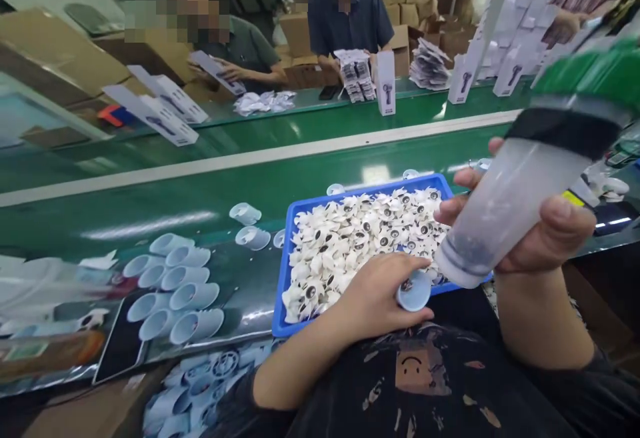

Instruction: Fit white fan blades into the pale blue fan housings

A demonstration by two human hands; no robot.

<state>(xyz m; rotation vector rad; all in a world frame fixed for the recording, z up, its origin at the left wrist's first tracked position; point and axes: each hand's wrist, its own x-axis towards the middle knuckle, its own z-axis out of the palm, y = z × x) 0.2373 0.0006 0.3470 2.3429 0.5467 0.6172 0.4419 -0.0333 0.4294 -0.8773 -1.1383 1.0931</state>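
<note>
My left hand (383, 288) is closed around a small light-blue plastic cup (416, 291), with something dark at its inner side. In my right hand (545, 238) is a translucent white cylinder with a black band and green top (520, 185). It tilts down to the left, its white lower end close to the cup; I cannot tell whether they touch. Just beyond my hands sits a blue tray (284, 278), full of small white finned fan wheels (360, 238), some showing dark round centres.
Several light-blue cups (190, 295) stand grouped at left; others lie behind the tray. A bin of light-blue parts (200, 385) is below. Across the green conveyor (240, 171), people handle white boxes (386, 85). An orange-brown bottle (55, 351) lies at far left.
</note>
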